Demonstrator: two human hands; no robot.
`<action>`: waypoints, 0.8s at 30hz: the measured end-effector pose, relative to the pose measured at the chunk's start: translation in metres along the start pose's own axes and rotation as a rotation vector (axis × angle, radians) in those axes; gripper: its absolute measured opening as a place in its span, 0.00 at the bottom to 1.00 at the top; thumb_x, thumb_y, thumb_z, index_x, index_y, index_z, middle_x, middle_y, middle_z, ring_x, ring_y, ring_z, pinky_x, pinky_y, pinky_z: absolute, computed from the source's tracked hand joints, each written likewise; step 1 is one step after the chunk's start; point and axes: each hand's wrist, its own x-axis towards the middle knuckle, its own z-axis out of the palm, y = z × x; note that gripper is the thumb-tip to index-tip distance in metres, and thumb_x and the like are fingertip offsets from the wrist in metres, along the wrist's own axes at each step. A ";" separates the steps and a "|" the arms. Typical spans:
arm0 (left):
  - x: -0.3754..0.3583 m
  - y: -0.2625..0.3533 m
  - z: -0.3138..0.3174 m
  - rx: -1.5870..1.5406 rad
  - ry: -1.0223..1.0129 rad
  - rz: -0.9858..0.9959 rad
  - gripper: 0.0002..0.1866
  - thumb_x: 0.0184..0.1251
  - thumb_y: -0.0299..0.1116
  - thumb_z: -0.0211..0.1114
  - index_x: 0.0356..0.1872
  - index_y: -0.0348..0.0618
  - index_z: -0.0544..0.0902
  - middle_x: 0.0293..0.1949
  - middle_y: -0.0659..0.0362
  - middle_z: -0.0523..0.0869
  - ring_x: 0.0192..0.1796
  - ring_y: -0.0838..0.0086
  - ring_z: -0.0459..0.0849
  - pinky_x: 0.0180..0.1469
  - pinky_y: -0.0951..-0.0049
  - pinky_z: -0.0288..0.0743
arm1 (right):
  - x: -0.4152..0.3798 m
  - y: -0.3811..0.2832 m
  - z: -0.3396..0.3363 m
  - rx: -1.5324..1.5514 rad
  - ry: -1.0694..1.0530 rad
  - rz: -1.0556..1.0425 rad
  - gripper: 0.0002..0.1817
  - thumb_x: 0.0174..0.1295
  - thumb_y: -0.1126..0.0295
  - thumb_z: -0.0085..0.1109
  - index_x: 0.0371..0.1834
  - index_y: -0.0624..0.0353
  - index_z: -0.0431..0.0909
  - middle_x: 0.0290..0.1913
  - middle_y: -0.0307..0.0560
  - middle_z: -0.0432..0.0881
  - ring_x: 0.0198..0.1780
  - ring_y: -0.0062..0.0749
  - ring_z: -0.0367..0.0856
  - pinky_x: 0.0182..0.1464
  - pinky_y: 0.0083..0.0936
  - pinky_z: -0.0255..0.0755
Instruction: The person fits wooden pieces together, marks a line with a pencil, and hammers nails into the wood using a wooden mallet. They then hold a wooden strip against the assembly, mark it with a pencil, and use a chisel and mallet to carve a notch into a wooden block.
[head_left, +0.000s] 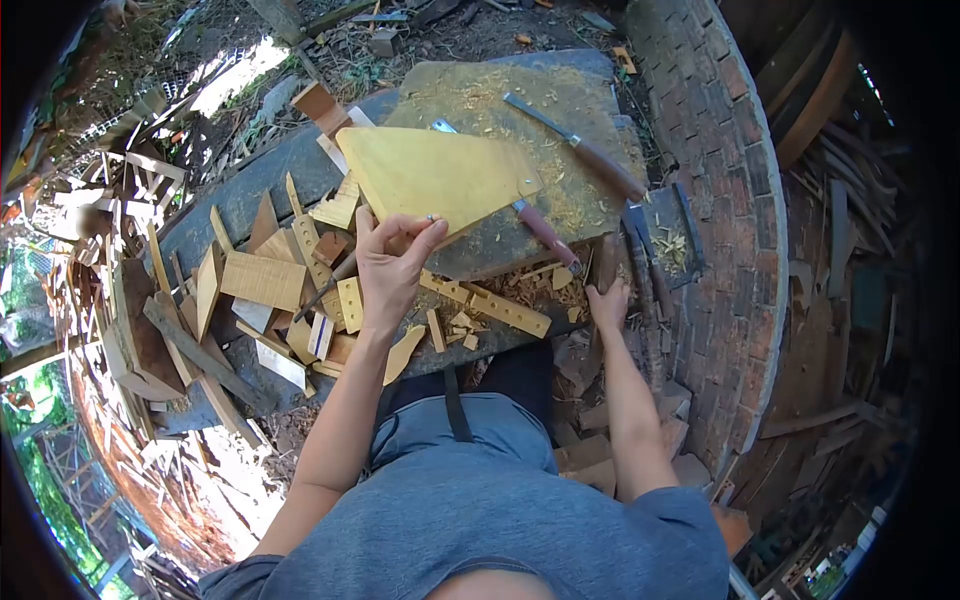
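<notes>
A pale yellow wooden board [440, 172] with a curved edge lies over the workbench [425, 88]. My left hand [390, 250] is closed at its lower edge, thumb and forefinger pinched on a small shiny nail-like metal piece [431, 218]. Beyond the hand, a chisel with a reddish handle [546, 236] sticks out from under the board. Another chisel [605, 167], dark-handled, rests on the bench to the right. Low at the bench's right edge, my right hand [608, 303] closes around the lower end of a brown wooden piece [606, 264]; its fingers are partly hidden.
Wooden offcuts [264, 280] crowd the left side, with a drilled wooden strip [508, 312] near my body. Shavings [560, 215] litter the bench. A metal tray [672, 240] holds more shavings. On the right rises a low brick wall [735, 250].
</notes>
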 end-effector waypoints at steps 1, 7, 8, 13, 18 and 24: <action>-0.002 0.001 -0.001 -0.034 -0.010 -0.033 0.07 0.59 0.25 0.78 0.32 0.36 0.87 0.43 0.61 0.70 0.44 0.77 0.78 0.46 0.78 0.77 | -0.011 -0.002 -0.008 0.104 -0.003 0.052 0.30 0.57 0.61 0.68 0.59 0.65 0.70 0.46 0.60 0.78 0.54 0.56 0.79 0.55 0.46 0.74; -0.001 -0.003 0.004 -0.114 0.015 0.050 0.06 0.60 0.24 0.77 0.32 0.35 0.87 0.43 0.60 0.70 0.43 0.78 0.78 0.45 0.80 0.78 | -0.114 0.005 -0.108 1.027 -0.098 0.348 0.21 0.62 0.67 0.64 0.55 0.62 0.70 0.30 0.43 0.77 0.16 0.27 0.74 0.19 0.26 0.69; -0.001 -0.004 0.006 -0.157 0.033 0.060 0.06 0.59 0.25 0.78 0.31 0.35 0.87 0.43 0.60 0.70 0.43 0.76 0.78 0.45 0.78 0.78 | -0.121 -0.007 -0.126 1.016 -0.101 0.339 0.21 0.62 0.67 0.64 0.55 0.62 0.70 0.30 0.43 0.77 0.16 0.27 0.74 0.19 0.26 0.69; -0.001 0.000 0.005 0.000 0.032 0.076 0.08 0.57 0.30 0.79 0.32 0.37 0.89 0.41 0.58 0.72 0.45 0.73 0.76 0.46 0.75 0.73 | -0.145 -0.085 -0.211 0.402 0.239 -0.499 0.37 0.63 0.64 0.68 0.73 0.62 0.61 0.45 0.58 0.86 0.37 0.45 0.89 0.41 0.36 0.83; 0.003 -0.021 0.005 0.004 0.062 0.138 0.08 0.56 0.31 0.80 0.32 0.40 0.90 0.41 0.58 0.72 0.45 0.71 0.76 0.48 0.74 0.72 | -0.143 -0.158 -0.264 0.451 -0.205 -0.665 0.44 0.61 0.64 0.71 0.77 0.60 0.56 0.59 0.68 0.81 0.54 0.57 0.86 0.53 0.42 0.82; -0.003 -0.019 0.004 0.046 0.107 0.172 0.08 0.52 0.32 0.80 0.32 0.44 0.90 0.42 0.55 0.72 0.51 0.63 0.74 0.56 0.66 0.70 | -0.148 -0.185 -0.297 0.346 -0.114 -0.811 0.43 0.61 0.67 0.70 0.78 0.52 0.58 0.54 0.64 0.84 0.52 0.53 0.88 0.50 0.39 0.82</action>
